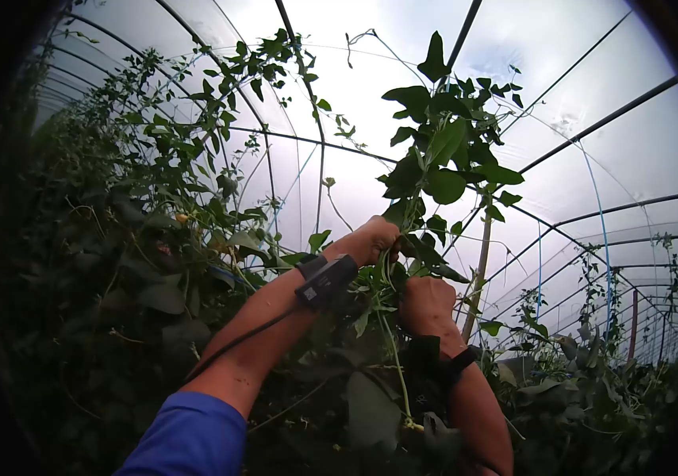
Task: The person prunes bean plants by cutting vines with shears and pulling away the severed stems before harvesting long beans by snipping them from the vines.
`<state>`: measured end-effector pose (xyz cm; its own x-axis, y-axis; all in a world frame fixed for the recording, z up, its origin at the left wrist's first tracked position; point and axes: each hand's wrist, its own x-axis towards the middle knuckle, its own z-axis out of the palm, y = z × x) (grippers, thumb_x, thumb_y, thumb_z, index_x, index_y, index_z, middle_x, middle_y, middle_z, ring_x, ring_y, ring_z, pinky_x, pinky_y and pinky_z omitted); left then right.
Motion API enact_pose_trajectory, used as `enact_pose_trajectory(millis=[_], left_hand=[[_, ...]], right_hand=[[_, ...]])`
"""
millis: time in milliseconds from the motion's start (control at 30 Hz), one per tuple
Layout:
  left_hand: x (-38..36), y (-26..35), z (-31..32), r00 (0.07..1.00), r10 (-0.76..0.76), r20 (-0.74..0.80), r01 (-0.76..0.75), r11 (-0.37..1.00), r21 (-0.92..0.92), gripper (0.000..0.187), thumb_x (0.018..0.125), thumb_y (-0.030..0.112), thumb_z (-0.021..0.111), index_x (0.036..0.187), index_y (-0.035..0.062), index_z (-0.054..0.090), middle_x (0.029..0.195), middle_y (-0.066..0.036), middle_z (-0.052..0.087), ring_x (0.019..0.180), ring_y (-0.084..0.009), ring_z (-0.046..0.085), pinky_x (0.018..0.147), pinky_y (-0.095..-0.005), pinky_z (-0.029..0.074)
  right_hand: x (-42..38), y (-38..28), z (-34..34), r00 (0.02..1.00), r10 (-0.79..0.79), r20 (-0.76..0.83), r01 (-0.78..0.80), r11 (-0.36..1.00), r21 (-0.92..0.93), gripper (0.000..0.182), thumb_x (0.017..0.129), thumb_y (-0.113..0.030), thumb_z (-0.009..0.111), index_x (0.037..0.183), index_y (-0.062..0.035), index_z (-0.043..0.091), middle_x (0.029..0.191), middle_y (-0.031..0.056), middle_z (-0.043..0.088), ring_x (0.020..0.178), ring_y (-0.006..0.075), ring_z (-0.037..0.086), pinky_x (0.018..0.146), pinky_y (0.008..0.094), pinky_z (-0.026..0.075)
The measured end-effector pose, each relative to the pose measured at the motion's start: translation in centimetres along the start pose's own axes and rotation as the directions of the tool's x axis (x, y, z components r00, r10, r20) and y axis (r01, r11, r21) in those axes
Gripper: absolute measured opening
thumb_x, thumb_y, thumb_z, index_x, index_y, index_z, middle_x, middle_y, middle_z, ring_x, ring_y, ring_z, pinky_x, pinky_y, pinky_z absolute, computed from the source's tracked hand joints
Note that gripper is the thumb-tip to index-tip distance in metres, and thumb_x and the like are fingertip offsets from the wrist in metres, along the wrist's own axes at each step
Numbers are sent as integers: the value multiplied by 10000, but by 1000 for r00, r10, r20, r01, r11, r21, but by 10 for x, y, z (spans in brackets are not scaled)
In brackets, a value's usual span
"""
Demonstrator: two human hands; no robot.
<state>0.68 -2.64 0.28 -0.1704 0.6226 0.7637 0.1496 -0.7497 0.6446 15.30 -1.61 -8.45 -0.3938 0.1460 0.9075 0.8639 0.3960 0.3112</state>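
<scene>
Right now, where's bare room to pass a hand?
Open air, depth unclear: above the left hand, between the left vines and the held leaf bunch; also right of that bunch, up to the blue string. Crowded: leaves around both forearms. No bare surface shows.

No legible text or numbers

You have one left hand [376, 240] and one right hand [428, 305], two wristbands [462, 359], one sleeve [188, 435] and one cable [257, 331]; around you are at least three strings [599, 198], several bars [608, 120] and uncountable leaves [444, 186].
</scene>
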Motion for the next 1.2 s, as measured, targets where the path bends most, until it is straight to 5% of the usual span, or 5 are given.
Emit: enact_pose_trajectory(millis=[500, 767, 1033, 1100, 1200], left_hand=[[33, -32, -18, 955, 238, 176, -271, 942, 199, 204, 783, 37, 556, 593, -36, 540, 524, -92, 488, 408, -140, 427, 361, -309, 326], [-17, -40, 56, 934, 354, -41, -239, 707, 665, 265, 769, 202, 574, 870, -28, 658, 881, -233, 641, 874, -368, 632, 777, -440, 501], [-24, -81, 56, 808, 572, 142, -505, 548, 667, 285, 794, 229, 532, 827, -50, 579, 789, -276, 605, 794, -435, 586, 722, -486, 463], [-27, -79, 47, 760, 624, 183, -560, 484, 672, 301, 821, 257, 543, 789, -38, 596, 711, -210, 622, 693, -346, 624, 644, -423, 476], [-20, -65, 37, 804, 594, -46, -534, 753, 384, 329, 876, 279, 539, 743, -3, 643, 576, -60, 596, 576, -105, 579, 543, -286, 441]], right_hand=[[-14, 53, 10, 999, 48, -7, -40, 906, 421, 322, 734, -329, 664, 776, -10, 643, 694, 175, 628, 674, 324, 644, 634, 424, 498], [35, 45, -5, 934, 258, 248, -179, -263, 948, 236, 849, -255, 638, 794, -41, 554, 581, 37, 549, 460, 135, 513, 413, 271, 400], [82, 84, 80, 946, -4, -324, 323, 108, 940, 34, 747, -58, 647, 762, -27, 640, 593, 72, 581, 497, 156, 532, 479, 271, 417], [58, 85, 58, 681, -231, -695, 622, 683, 382, 104, 732, -7, 620, 826, -24, 659, 634, 115, 588, 532, 171, 550, 500, 276, 426], [64, 107, 64, 1000, 13, -11, 11, -40, 999, 187, 784, -132, 600, 853, 41, 620, 694, 69, 605, 546, 152, 556, 496, 274, 443]])
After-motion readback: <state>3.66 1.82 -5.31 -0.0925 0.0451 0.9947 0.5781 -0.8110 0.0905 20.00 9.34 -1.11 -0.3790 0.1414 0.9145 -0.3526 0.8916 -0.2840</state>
